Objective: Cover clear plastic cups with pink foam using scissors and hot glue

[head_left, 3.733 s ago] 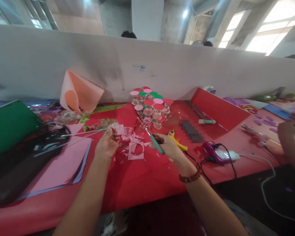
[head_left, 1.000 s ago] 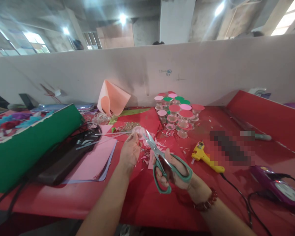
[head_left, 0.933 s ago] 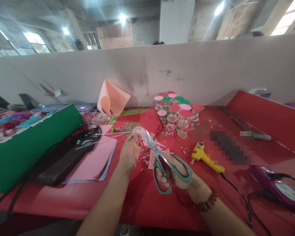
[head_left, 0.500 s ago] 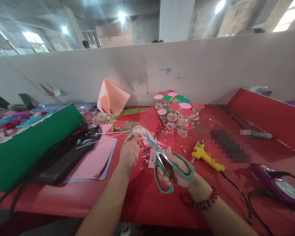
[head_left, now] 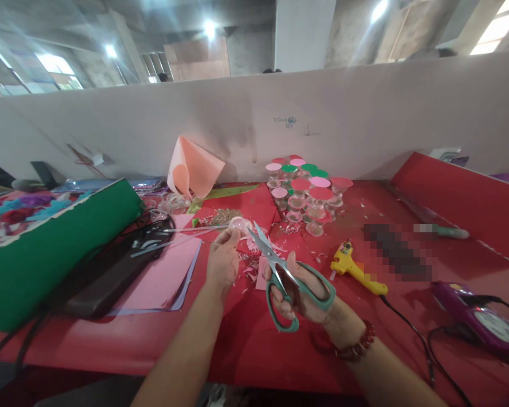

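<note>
All spread over one red bench (head_left: 89,345), probably to keep everything within arm's reach. Up on edge at the left, a green board (head_left: 68,254), perhaps set there as a divider. Beside it, a dark case (head_left: 110,277), overlapping pink sheets (head_left: 156,288) and likely weighing them down. Massed towards the back, disc-topped cups (head_left: 297,202), seemingly kept beyond elbow range. In the right hand (head_left: 307,311), green-handled scissors (head_left: 272,257), gripped through the loops, blades slightly parted. Off to the right, a yellow glue gun (head_left: 358,271). In the left hand (head_left: 224,260), narrowed to a pinch, one clear cup (head_left: 240,225), held low, presumably for steadiness; contact with the blade tips impossible to tell. Below, paper scraps (head_left: 249,272).
</note>
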Action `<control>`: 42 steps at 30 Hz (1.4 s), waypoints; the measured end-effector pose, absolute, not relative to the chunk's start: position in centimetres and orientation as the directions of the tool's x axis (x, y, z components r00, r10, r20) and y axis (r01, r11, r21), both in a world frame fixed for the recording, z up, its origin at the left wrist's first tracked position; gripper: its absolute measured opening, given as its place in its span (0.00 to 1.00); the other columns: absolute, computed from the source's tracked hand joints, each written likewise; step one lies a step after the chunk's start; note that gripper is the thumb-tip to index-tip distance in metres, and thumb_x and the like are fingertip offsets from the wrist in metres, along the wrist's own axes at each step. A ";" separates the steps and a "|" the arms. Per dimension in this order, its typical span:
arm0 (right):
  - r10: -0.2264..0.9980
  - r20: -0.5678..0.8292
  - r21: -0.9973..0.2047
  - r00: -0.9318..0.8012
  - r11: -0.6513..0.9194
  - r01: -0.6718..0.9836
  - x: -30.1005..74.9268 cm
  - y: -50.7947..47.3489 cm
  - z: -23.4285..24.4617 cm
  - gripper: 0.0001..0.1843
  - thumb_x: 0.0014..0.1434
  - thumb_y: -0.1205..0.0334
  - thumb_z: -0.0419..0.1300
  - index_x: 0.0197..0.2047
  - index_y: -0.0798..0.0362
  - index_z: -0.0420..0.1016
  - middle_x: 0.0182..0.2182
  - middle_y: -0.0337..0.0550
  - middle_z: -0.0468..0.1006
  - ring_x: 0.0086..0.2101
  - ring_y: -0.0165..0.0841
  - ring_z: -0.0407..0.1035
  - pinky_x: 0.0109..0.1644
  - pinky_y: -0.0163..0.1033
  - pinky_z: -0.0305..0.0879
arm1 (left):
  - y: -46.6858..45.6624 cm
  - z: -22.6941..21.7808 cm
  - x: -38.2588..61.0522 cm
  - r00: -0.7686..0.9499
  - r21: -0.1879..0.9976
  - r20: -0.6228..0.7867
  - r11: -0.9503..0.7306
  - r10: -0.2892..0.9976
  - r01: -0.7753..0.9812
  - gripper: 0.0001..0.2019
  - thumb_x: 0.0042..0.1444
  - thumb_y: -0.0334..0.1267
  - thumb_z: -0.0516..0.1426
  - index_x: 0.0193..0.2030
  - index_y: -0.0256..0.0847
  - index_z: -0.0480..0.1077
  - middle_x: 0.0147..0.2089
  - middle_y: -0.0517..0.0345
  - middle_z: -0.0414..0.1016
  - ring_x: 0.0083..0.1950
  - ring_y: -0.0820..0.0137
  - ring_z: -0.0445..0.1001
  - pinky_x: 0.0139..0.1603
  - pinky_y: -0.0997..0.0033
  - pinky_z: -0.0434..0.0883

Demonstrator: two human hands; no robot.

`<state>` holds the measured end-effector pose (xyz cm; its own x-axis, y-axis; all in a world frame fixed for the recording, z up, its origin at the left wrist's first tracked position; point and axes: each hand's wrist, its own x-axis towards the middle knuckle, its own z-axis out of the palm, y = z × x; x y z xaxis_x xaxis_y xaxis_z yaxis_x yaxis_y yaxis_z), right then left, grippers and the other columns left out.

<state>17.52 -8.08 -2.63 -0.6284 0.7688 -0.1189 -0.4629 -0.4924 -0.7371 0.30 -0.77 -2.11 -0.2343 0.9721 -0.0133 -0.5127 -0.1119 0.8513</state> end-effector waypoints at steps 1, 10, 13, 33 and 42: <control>0.766 -0.120 -0.734 -0.631 -0.497 -0.464 17.5 -8.1 -2.7 0.31 0.56 0.34 0.57 0.43 0.57 0.73 0.22 0.39 0.72 0.17 0.26 0.64 0.19 0.30 0.60 | -0.8 -2.1 0.3 -0.241 0.855 0.000 -0.125 0.971 -0.503 0.06 0.47 0.33 0.66 0.24 0.37 0.75 0.27 0.59 0.73 0.30 0.76 0.69 0.35 0.76 0.66; 0.758 -0.135 -0.706 -0.639 -0.526 -0.475 17.6 -8.0 -2.5 0.28 0.58 0.35 0.56 0.40 0.55 0.73 0.22 0.38 0.72 0.18 0.27 0.64 0.19 0.31 0.61 | -0.6 -2.4 0.4 -0.258 0.877 0.093 -0.202 0.962 -0.437 0.13 0.34 0.43 0.72 0.23 0.39 0.75 0.26 0.60 0.73 0.32 0.74 0.68 0.42 0.73 0.66; 0.758 -0.142 -0.693 -0.637 -0.536 -0.482 17.6 -7.9 -2.6 0.28 0.58 0.35 0.56 0.40 0.55 0.73 0.22 0.38 0.72 0.18 0.27 0.64 0.19 0.32 0.60 | -0.5 -2.6 0.3 -0.265 0.886 0.104 -0.210 0.959 -0.412 0.13 0.35 0.44 0.71 0.23 0.39 0.75 0.27 0.60 0.74 0.33 0.74 0.68 0.43 0.73 0.65; 0.813 -0.140 -0.837 -0.565 -0.402 -0.371 17.9 -8.2 -2.4 0.26 0.59 0.37 0.55 0.40 0.54 0.74 0.22 0.38 0.71 0.19 0.27 0.63 0.20 0.32 0.61 | -0.2 -2.4 -0.3 -0.146 0.793 -0.176 0.053 0.973 -0.606 0.07 0.53 0.30 0.62 0.25 0.36 0.72 0.26 0.62 0.72 0.21 0.80 0.62 0.24 0.78 0.60; 0.949 -0.153 -0.985 -0.275 -0.170 -0.040 17.4 -7.1 -3.0 0.23 0.52 0.40 0.63 0.36 0.52 0.68 0.19 0.32 0.65 0.16 0.27 0.60 0.18 0.33 0.56 | 0.3 -2.5 -1.2 -0.166 0.701 -0.190 0.016 0.968 -0.713 0.06 0.51 0.31 0.64 0.30 0.37 0.70 0.28 0.63 0.73 0.27 0.79 0.69 0.27 0.78 0.65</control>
<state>17.39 -7.14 -2.99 -0.2750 0.9492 -0.1531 -0.0400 -0.1704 -0.9846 -1.17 0.27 -2.48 -0.1658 0.9676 -0.1903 -0.7131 0.0156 0.7009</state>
